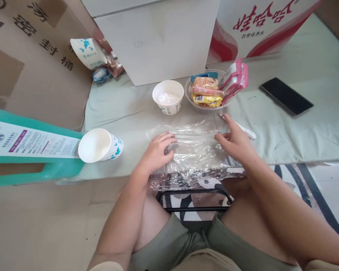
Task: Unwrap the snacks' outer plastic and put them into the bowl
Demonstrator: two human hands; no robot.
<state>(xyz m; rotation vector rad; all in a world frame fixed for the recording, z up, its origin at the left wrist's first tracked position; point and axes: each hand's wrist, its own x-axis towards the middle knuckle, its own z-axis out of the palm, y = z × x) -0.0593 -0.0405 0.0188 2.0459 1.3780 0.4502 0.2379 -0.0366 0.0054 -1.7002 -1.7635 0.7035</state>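
A clear plastic sheet (194, 150) lies wrinkled on the cloth-covered surface, its near part hanging over the front edge. My left hand (160, 152) rests on its left side, fingers stretched out. At the right side, my right hand (235, 138) has its fingers apart and touches the sheet's edge with its fingertips. A white-handled tool (246, 130) lies partly under the right hand; its kind is hidden. Behind the sheet stands a paper bowl (169, 98) with something whitish inside. Right of that bowl is a clear plastic bowl (188, 98) of wrapped snacks (206, 88) and pink packs (235, 79).
A paper cup (100, 146) stands at the left beside a green and white box (31, 145). A black phone (286, 96) lies at the right. White boxes (158, 41) and a brown carton (36, 75) border the back and left. Another paper cup (88, 53) lies tilted there.
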